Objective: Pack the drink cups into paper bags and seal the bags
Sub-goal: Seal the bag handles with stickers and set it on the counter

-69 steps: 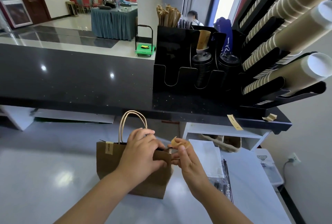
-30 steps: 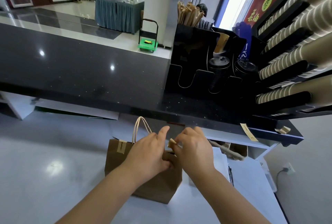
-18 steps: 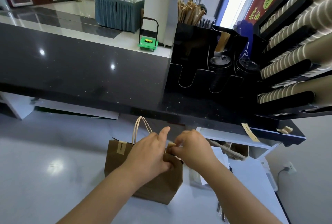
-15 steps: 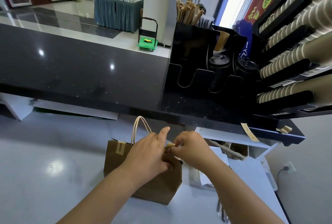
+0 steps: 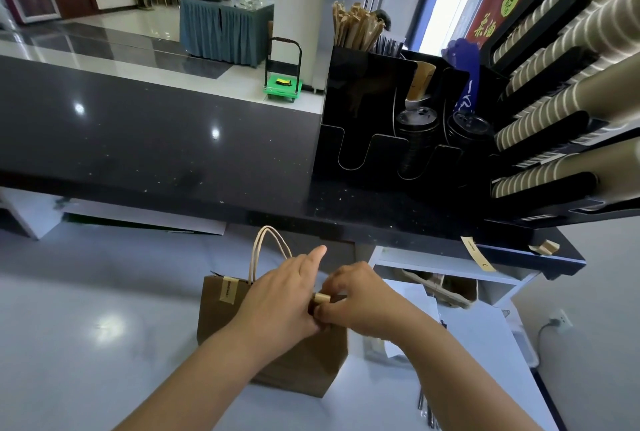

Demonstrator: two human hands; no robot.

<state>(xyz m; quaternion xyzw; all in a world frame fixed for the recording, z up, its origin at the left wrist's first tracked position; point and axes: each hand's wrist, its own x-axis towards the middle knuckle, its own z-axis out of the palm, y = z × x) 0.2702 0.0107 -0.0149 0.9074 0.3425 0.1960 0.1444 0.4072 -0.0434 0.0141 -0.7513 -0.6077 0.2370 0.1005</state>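
Change: since 2.3 s ago my right hand [image 5: 360,302] has come in to meet my left hand [image 5: 280,302]. The tan seal strip [image 5: 322,298], then curled free in the air beside the bag, now lies on the top edge of the paper bag [image 5: 218,326]. Over the last half second I note almost no shift.
Left hand: fingers curled over the bag's top edge, gripping it closed; index finger straight and raised, pointing away from me.
Right hand: thumb and fingertips pinch the seal strip against the top edge, knuckles touching my left hand.
Seal strip: only a short tan piece shows between my two hands; the rest is covered.
Paper bag: brown, upright on the white worktop [image 5: 86,292], just below the front edge of the black counter [image 5: 138,140]. Its twine handles [image 5: 268,250] stand up just left of my left hand. Contents hidden; I cannot tell what is inside.
Second strip: another tan strip [image 5: 228,288] is folded over the top edge near the bag's left corner, well clear of my hands.
Counter: a black organiser [image 5: 360,101] holds stacked dark lids [image 5: 417,126]; racks of paper cups [image 5: 547,133] slant in from the right.
Spare strips: two tan pieces [image 5: 477,253] [image 5: 544,246] stick to the counter's front edge, right of my hands.
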